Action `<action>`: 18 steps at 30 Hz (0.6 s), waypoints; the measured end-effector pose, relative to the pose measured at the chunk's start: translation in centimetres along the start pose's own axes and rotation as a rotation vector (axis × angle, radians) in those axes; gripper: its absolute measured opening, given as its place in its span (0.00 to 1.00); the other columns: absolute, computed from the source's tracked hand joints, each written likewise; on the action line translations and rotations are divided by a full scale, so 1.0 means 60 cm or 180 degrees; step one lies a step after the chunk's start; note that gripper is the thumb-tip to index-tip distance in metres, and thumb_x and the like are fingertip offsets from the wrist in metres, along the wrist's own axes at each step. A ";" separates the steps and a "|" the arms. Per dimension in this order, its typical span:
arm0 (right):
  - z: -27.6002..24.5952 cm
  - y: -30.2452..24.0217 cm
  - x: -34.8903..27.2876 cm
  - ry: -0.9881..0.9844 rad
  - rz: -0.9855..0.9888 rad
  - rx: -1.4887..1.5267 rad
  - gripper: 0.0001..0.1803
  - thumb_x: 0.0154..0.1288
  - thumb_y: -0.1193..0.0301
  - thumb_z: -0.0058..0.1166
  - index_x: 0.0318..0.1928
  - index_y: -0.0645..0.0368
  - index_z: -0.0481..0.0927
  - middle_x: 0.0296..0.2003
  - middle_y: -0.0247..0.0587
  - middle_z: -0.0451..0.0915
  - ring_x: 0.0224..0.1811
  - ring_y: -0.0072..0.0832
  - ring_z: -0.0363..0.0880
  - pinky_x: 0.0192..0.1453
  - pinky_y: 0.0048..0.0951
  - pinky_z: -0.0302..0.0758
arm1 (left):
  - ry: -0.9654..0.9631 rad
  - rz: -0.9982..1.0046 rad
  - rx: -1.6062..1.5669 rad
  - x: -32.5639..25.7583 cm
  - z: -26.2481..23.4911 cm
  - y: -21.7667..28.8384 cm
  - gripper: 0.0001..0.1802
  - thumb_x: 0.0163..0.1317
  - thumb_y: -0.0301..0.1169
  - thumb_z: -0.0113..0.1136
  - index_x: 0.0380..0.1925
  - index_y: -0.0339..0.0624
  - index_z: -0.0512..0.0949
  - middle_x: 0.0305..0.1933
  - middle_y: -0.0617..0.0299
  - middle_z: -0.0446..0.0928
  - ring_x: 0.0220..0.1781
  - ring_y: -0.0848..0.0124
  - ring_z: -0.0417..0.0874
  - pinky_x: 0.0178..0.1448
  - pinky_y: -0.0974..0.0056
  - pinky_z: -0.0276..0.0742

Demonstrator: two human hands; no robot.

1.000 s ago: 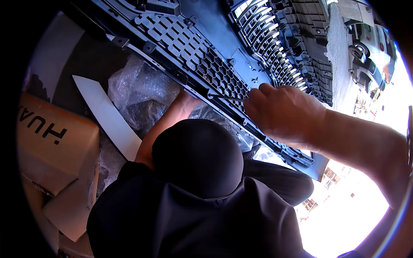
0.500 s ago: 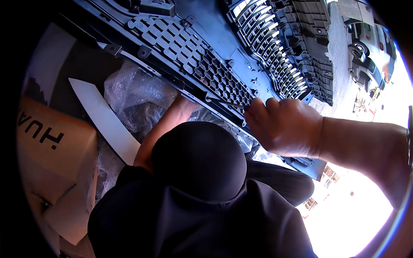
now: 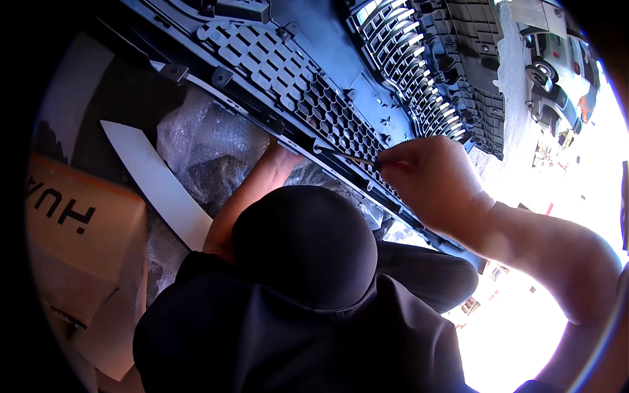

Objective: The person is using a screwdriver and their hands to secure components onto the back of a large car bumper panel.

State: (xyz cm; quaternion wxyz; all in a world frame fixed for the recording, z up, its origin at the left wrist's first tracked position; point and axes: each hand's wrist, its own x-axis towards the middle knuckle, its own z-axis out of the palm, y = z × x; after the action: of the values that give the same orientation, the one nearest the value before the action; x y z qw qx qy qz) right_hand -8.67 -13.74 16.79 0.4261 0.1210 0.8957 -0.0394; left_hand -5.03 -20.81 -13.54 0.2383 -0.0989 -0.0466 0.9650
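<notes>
A dark car bumper (image 3: 308, 59) with a honeycomb grille (image 3: 334, 118) lies slanting across the upper middle. My right hand (image 3: 432, 173) is closed around the handle end of a screwdriver (image 3: 350, 157), and most of that handle is hidden in my fist. Its thin shaft points left, with the tip against a small spot in the channel along the bumper's near edge. Under that same edge reaches my left hand (image 3: 283, 160), just left of the tip. The bumper hides its fingers, so their grip does not show.
A slatted grille piece (image 3: 419, 72) adjoins the bumper at the upper right. Crumpled clear plastic wrap (image 3: 203, 131) and a curved pale strip (image 3: 154, 173) lie at left, beside a cardboard box (image 3: 85, 229). Dark clothing (image 3: 301, 249) fills the lower middle. Vehicles (image 3: 557, 72) stand far right.
My right wrist has turned and the hand has risen slightly, while the forearm has swung lower. More of the screwdriver shaft shows. The left hand and bumper stay almost still.
</notes>
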 end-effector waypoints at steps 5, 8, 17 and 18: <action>-0.013 -0.002 0.014 -0.0500 -0.0379 -0.0457 0.16 0.66 0.68 0.55 0.50 0.53 0.90 0.42 0.48 0.90 0.46 0.39 0.90 0.57 0.36 0.85 | 0.0005 0.0053 0.0147 0.002 0.014 0.001 0.39 0.80 0.59 0.36 0.77 0.42 0.59 0.75 0.47 0.67 0.74 0.53 0.73 0.76 0.45 0.73; -0.003 0.020 0.018 -0.0628 -0.0143 -0.0364 0.18 0.67 0.63 0.58 0.54 0.57 0.87 0.50 0.50 0.87 0.51 0.40 0.88 0.58 0.36 0.83 | 0.0234 -0.0066 0.0419 0.003 0.003 0.003 0.39 0.80 0.59 0.38 0.77 0.42 0.59 0.76 0.46 0.67 0.75 0.52 0.72 0.75 0.44 0.73; -0.019 -0.003 0.015 -0.0216 -0.1470 -0.1641 0.15 0.63 0.73 0.61 0.50 0.65 0.82 0.43 0.52 0.84 0.48 0.46 0.87 0.49 0.40 0.85 | -0.0270 0.0049 -0.0125 0.002 -0.016 0.006 0.41 0.79 0.61 0.35 0.77 0.41 0.60 0.74 0.45 0.69 0.74 0.53 0.73 0.75 0.44 0.74; -0.017 0.001 0.015 -0.0286 -0.1847 -0.1965 0.15 0.62 0.73 0.61 0.50 0.65 0.82 0.42 0.51 0.84 0.48 0.46 0.87 0.47 0.40 0.85 | -0.0456 0.0017 -0.0307 0.002 -0.016 0.003 0.41 0.79 0.61 0.35 0.77 0.40 0.60 0.74 0.45 0.69 0.73 0.53 0.74 0.75 0.44 0.75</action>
State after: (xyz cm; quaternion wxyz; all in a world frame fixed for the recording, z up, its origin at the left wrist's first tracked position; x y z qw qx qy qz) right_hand -9.98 -13.35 16.73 0.4523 -0.2712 0.8429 0.1071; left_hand -5.03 -20.86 -14.53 0.2268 -0.0411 -0.1097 0.9669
